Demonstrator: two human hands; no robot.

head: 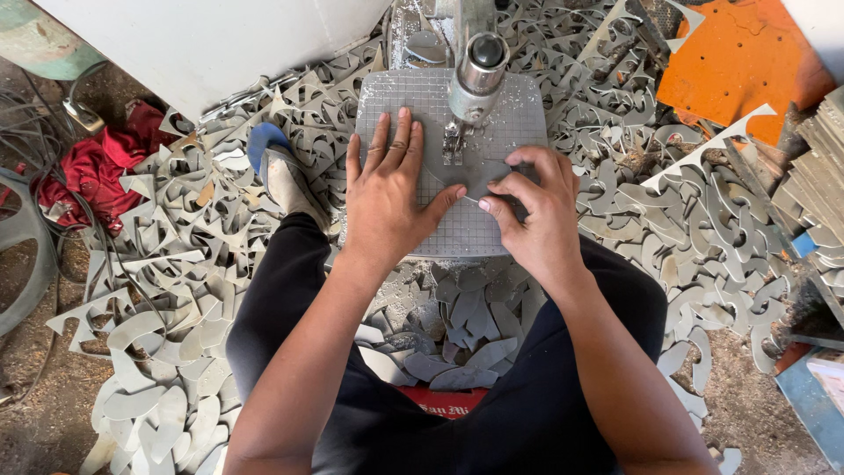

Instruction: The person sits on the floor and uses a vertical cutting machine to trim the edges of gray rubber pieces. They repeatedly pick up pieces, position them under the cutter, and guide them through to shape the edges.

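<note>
Our right hand point(534, 207) pinches a flat grey sheet piece point(492, 171) between thumb and bent fingers, at the right half of the grid-marked saw table point(396, 105). Our left hand point(384, 189) lies flat beside it, fingers spread and pressed palm-down on the table's left half, its thumb reaching toward the right hand's fingertips. The sheet piece rests on the table near its middle, just in front of the saw blade point(454, 145), which drops from the round metal saw head point(477, 75) at the table's far edge. The saw head hangs over the far part of the table and hides what lies beneath it.

Below the table's near edge, between our knees, we see a heap of curved grey cut pieces point(462, 339). More grey offcuts point(189, 264), mostly hooked and crescent shapes, cover the floor on the left and on the right of the table. Our foot in a blue sandal point(281, 171) rests among them beside the table's left edge. A red cloth point(92, 171) lies further left, with dark cables point(53, 123) running past it. At the far right corner of the view we note an orange board point(738, 62) with holes, and stacked grey sheets point(813, 167) along the right edge.
</note>
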